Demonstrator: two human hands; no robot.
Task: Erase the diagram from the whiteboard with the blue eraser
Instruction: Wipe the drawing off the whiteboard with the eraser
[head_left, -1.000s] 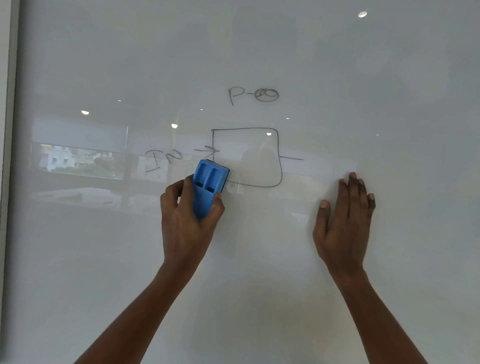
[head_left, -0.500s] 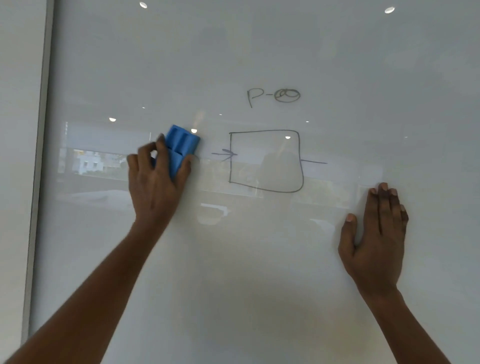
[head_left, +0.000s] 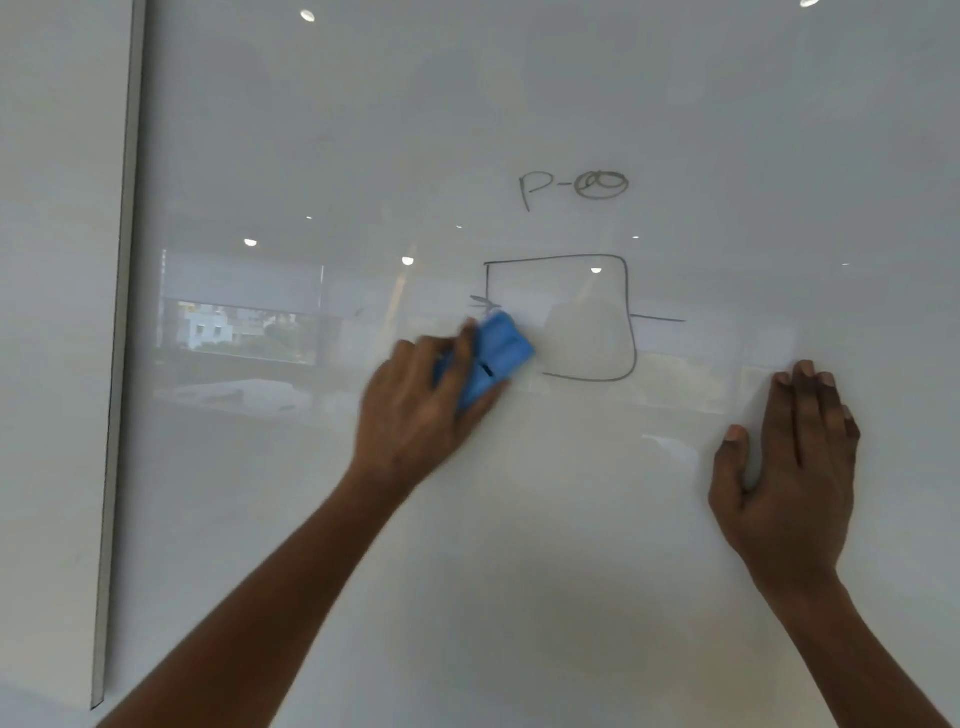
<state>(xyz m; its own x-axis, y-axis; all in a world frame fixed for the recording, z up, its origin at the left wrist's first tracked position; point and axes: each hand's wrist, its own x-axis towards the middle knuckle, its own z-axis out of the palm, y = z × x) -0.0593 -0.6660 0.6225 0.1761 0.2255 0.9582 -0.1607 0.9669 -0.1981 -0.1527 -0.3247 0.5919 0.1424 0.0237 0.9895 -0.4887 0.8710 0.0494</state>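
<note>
The glossy whiteboard (head_left: 519, 519) fills the view. On it is a drawn box (head_left: 628, 312) with rounded right corners, a short line leaving its right side, and the lettering "P-" with overlapping ovals (head_left: 574, 187) above. The box's lower-left corner is wiped away, and only a stub of an arrow remains at its left edge. My left hand (head_left: 415, 410) grips the blue eraser (head_left: 493, 356), pressed on the board at that corner and blurred by motion. My right hand (head_left: 789, 467) lies flat on the board, fingers together, below and right of the box.
The board's grey left frame edge (head_left: 122, 312) runs top to bottom, with plain wall left of it. Reflections of ceiling lights and a window show on the board's surface.
The eraser has swept right from the left of the arrow to the box's lower-left corner. The lettering left of the arrow and most of the arrow are gone. The right hand stayed put.
</note>
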